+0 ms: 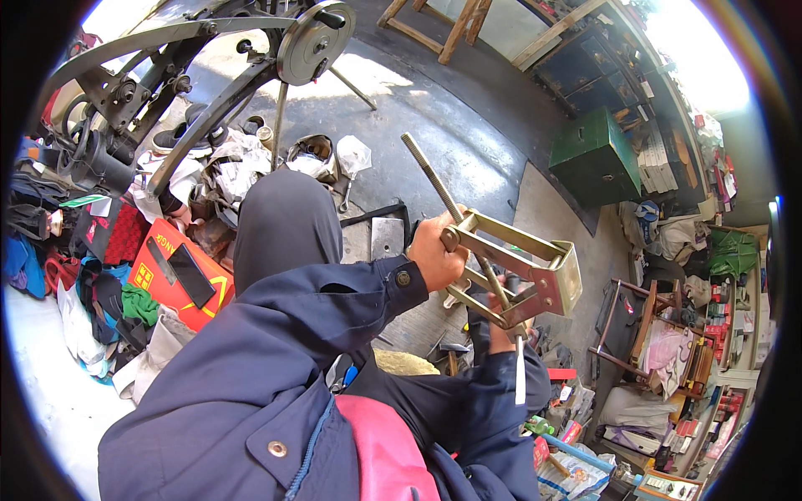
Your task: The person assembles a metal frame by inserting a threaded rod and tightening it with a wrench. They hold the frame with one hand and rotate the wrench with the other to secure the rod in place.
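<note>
The left hand point(436, 257), right of the frame's centre, is clamped on the near end of a brass-coloured jack point(551, 290). The jack is tilted, its threaded rod point(430, 175) slanting to the upper left past the hand. The right hand point(501, 339), just below, is mostly hidden behind the jack; whether its fingers are closed on anything, I cannot tell. A white strip point(520, 371) hangs beside it.

Left of the hands is a dark-clad knee point(288, 221); a metal plate point(388, 237) lies on the floor between. Farther out, a red box point(160, 288) sits left of centre, a machine point(305, 50) stands upper left, and a green chest point(593, 159) upper right.
</note>
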{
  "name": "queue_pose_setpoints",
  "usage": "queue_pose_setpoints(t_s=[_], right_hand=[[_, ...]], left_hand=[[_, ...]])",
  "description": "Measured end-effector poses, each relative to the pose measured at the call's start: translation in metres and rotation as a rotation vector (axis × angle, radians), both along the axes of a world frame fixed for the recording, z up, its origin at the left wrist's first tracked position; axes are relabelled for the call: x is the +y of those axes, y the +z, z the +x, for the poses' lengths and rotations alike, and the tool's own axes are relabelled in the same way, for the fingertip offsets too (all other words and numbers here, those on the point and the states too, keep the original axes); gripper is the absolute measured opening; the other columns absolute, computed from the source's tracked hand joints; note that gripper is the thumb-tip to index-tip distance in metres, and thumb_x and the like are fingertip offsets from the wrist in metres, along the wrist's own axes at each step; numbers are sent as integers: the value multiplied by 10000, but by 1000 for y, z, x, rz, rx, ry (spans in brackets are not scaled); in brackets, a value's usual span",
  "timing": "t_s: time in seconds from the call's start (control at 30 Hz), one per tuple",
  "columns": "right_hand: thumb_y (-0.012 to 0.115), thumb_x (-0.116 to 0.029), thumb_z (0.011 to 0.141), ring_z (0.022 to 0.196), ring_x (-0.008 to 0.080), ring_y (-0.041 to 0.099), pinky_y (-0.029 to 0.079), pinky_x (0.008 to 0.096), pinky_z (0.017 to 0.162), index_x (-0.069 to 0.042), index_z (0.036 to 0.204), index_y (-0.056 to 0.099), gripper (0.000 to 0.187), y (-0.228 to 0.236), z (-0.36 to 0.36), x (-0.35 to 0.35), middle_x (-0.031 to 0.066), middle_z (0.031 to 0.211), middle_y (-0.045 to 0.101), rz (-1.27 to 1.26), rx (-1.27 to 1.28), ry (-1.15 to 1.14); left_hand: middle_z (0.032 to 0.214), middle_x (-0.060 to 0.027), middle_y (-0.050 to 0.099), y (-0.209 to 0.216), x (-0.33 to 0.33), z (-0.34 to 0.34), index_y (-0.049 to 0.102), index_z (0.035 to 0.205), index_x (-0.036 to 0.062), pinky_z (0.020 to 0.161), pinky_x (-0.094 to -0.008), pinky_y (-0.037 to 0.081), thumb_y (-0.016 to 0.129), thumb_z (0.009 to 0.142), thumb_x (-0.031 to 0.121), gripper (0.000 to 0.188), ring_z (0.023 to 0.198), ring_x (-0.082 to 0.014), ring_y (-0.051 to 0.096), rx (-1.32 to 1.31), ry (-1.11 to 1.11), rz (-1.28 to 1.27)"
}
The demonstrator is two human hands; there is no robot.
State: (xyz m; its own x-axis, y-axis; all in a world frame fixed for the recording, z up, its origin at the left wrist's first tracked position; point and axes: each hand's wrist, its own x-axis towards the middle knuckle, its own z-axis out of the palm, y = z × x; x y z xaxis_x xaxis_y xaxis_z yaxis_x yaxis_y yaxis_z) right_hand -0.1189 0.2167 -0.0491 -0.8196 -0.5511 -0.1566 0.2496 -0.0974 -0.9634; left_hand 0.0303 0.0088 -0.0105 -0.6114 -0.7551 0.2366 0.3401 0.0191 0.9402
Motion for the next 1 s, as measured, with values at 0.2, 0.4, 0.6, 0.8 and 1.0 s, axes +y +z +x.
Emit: queue_pose_setpoints(t_s=[0.2,0.4,0.6,0.8,1.0], right_hand=[[532,-351,1098,873,263,641,533,408,860,-6,1098,666,370,160,-29,2,167,991,686,-306,143,-44],[626,-260,1056,852,253,613,496,449,898,-20,926,575,278,199,98,41,116,814,641,-30,628,-61],[791,-2,854,1249,256,582,461,387,1070,-49,1041,642,244,152,195,57,159,1342,585,285,606,-98],[756,57,926,773,193,694,590,313,630,-60,1175,448,413,75,183,41,173,1119,692,262,-103,-2],[709,-101,1006,729,206,693,600,370,637,-24,1165,611,201,-23,68,19,164,988,740,303,-301,121]], left_hand=[[803,-14,607,-5,1,-5,603,992,34,656,-284,498,527,926,-69,144,724,-98,597,-52,58,-31],[809,-24,630,-9,2,-8,629,1018,15,673,-283,519,554,963,-36,106,749,-107,629,-44,56,-52],[867,-43,652,-11,3,-12,632,1084,-1,704,-281,552,509,876,-123,270,786,-129,671,-30,82,24],[850,-35,636,-10,-2,-9,619,1063,17,714,-288,542,519,873,-123,256,778,-120,644,-45,30,49],[846,-51,652,-2,2,2,614,1020,33,723,-304,531,583,926,-65,138,792,-124,641,-26,-4,-32]])
